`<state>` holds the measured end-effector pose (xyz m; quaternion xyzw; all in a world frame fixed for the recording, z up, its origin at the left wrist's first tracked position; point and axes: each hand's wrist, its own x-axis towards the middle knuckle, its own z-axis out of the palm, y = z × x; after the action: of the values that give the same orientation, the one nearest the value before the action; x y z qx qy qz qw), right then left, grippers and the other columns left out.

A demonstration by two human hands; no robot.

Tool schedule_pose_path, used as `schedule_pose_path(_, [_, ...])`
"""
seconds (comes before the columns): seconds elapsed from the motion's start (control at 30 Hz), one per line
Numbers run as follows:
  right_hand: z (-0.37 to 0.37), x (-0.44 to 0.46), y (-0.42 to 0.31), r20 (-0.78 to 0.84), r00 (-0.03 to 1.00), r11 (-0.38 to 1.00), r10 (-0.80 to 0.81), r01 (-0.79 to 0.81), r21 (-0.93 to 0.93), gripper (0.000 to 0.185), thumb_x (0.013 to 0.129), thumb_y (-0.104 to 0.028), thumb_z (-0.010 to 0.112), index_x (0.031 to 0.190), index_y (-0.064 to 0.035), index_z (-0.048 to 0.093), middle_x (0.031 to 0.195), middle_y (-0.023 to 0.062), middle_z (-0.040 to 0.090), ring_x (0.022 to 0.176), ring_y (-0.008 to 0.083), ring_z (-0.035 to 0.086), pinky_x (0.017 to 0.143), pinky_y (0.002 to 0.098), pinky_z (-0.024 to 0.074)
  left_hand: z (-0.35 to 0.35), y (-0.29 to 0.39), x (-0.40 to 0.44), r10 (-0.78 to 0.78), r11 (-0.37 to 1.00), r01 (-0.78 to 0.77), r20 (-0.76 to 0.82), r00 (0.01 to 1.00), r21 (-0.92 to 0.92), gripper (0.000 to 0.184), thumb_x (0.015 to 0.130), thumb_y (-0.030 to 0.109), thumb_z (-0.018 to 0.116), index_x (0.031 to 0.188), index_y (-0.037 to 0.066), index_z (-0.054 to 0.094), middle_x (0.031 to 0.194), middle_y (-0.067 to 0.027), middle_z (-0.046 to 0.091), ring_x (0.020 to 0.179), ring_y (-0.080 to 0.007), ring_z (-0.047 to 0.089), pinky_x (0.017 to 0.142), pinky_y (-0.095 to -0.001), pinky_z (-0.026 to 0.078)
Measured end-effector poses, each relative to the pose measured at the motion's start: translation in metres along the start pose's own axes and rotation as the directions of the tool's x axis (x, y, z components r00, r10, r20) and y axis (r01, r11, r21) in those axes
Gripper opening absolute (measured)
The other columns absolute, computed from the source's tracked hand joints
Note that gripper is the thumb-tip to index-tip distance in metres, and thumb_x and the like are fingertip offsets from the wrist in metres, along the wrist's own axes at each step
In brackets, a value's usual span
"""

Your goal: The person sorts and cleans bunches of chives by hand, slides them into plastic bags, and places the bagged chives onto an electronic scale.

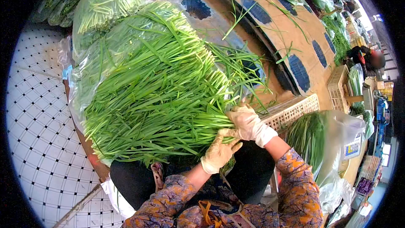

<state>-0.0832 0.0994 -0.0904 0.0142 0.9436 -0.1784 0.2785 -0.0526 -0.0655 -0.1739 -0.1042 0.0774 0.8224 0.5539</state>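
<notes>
A big heap of garlic chives [147,88] lies in front of me on clear plastic, its pale cut ends towards the right. My right hand [246,123], in a cream glove, has its fingers curled over the stalk ends at the heap's near right corner. Just below it, my left hand [220,152], gloved too, reaches to the heap's near edge with thumb and forefinger apart, close to the right hand. Loose chive leaves [240,65] stick out past the heap on the right.
A bagged bundle of chives [110,4] stands at the back left. A plastic crate [291,112] is right of my hands, with bagged greens [306,137] beside it. Beyond is a brown board [278,29] with blue patches. A person [366,57] is at far right. Tiled floor [38,114] lies left.
</notes>
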Motion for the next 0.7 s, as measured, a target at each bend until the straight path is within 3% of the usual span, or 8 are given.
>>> schedule_pose_path(0.07, [0.022,-0.004,0.01,-0.442,0.834,0.935,-0.331,0.227,-0.271,0.075,0.065,-0.055,0.063,0.107,0.005,0.049,0.106,0.026,0.052,0.094,0.0386,0.053,0.083,0.0441,0.0409,-0.006,0.006,0.005,-0.061,0.998,0.061,0.026,0.998,-0.014,0.055,0.087,0.047,0.047,0.128,0.013,0.038,0.129,-0.0054,0.043,0.12,-0.0232,0.039,0.103,-0.0394,0.028])
schedule_pose_path(0.33, [0.016,0.011,0.006,-0.272,0.957,0.992,-0.102,0.077,-0.102,0.043,0.065,-0.015,0.066,0.096,0.0006,0.042,0.08,0.0201,0.059,0.072,0.0341,0.061,0.059,0.0415,0.048,-0.014,0.018,0.027,0.042,0.993,-0.032,-0.094,0.995,0.11,0.052,0.088,0.034,0.051,0.131,0.011,0.035,0.13,-0.0047,0.043,0.121,-0.0192,0.039,0.104,-0.036,0.025])
schedule_pose_path(0.4, [0.003,0.017,0.006,-0.325,0.939,0.986,-0.116,0.071,-0.15,0.035,0.064,-0.008,0.065,0.09,-0.0003,0.042,0.073,0.0196,0.061,0.066,0.0335,0.063,0.055,0.041,0.0483,-0.015,0.025,0.023,0.008,0.579,0.088,-0.113,0.994,0.811,0.05,0.087,0.026,0.052,0.13,0.006,0.036,0.126,-0.0071,0.046,0.119,-0.0201,0.041,0.102,-0.0348,0.027])
schedule_pose_path(0.47, [-0.013,0.03,0.006,-0.271,0.959,0.991,-0.084,0.053,-0.119,0.038,0.066,-0.01,0.064,0.097,0.0004,0.043,0.069,0.0179,0.061,0.065,0.0341,0.062,0.052,0.0417,0.0472,-0.017,0.023,0.029,0.094,0.084,0.006,-0.014,0.995,0.996,0.049,0.087,0.02,0.05,0.13,0.002,0.034,0.122,-0.0135,0.048,0.118,-0.0245,0.042,0.099,-0.0351,0.032])
schedule_pose_path(0.53, [-0.03,0.033,-0.003,-0.196,0.977,0.987,-0.082,0.052,-0.154,0.052,0.071,-0.012,0.06,0.116,0.0044,0.04,0.066,0.0166,0.06,0.063,0.0325,0.062,0.05,0.0417,0.0461,-0.009,0.03,0.048,0.117,-0.434,0.044,0.008,0.993,0.9,0.049,0.087,0.016,0.046,0.132,0.001,0.031,0.112,-0.0182,0.053,0.103,-0.0289,0.051,0.09,-0.038,0.039])
schedule_pose_path(0.57, [-0.028,0.034,-0.007,-0.196,0.977,0.987,-0.082,0.052,-0.154,0.052,0.071,-0.012,0.06,0.116,0.0044,0.04,0.066,0.0166,0.06,0.063,0.0325,0.062,0.05,0.0417,0.0461,-0.029,0.021,0.062,0.118,-0.433,0.045,0.007,0.993,0.9,0.049,0.087,0.016,0.046,0.132,0.001,0.031,0.112,-0.0182,0.053,0.103,-0.0289,0.051,0.09,-0.038,0.039])
schedule_pose_path(0.67, [-0.038,0.026,-0.029,-0.204,0.979,0.96,0.0,-0.057,-0.275,0.073,0.068,-0.014,0.064,0.127,0.0076,0.027,0.066,0.0173,0.06,0.061,0.0318,0.061,0.049,0.0401,0.0466,-0.069,0.004,0.105,0.365,-0.827,-0.007,0.548,0.753,0.562,0.057,0.087,0.018,0.046,0.139,0.009,0.022,0.136,-0.0195,0.032,0.095,-0.0301,0.052,0.086,-0.0387,0.041])
schedule_pose_path(0.7, [-0.047,0.022,-0.04,-0.173,0.985,0.96,0.018,-0.065,-0.271,0.079,0.066,-0.015,0.066,0.129,0.0086,0.024,0.066,0.0177,0.06,0.061,0.0318,0.061,0.049,0.0397,0.0469,-0.064,0.007,0.116,0.404,-0.91,0.396,0.486,0.775,0.125,0.059,0.087,0.019,0.046,0.139,0.01,0.022,0.136,-0.0194,0.031,0.091,-0.0297,0.052,0.085,-0.0388,0.042])
